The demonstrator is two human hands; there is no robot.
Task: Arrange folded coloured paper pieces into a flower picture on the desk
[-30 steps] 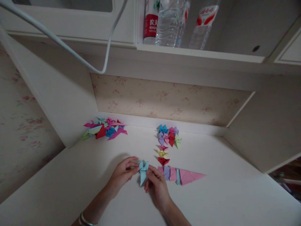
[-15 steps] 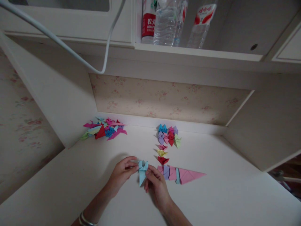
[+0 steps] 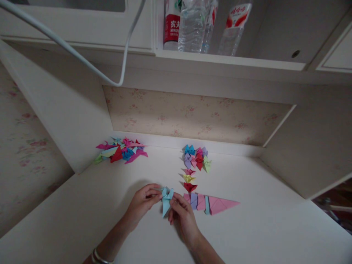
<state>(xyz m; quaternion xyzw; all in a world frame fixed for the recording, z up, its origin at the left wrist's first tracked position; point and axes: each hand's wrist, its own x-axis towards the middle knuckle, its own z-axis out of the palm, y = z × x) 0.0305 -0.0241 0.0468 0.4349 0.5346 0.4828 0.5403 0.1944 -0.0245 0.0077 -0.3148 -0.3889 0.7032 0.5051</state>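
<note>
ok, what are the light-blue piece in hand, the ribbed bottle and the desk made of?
Light-blue piece: matte paper, by its sharp folds.
Ribbed bottle: glossy clear plastic, likely; see-through, rippled wall.
Desk: smooth white board, perhaps laminate or painted; no grain shows.

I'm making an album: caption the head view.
Left hand and right hand hold a light-blue folded paper over a white tabletop.

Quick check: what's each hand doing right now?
Left hand: closed, pinching the light blue folded paper between thumb and fingers.
Right hand: closed, fingers pinching the same paper's other side.
</note>
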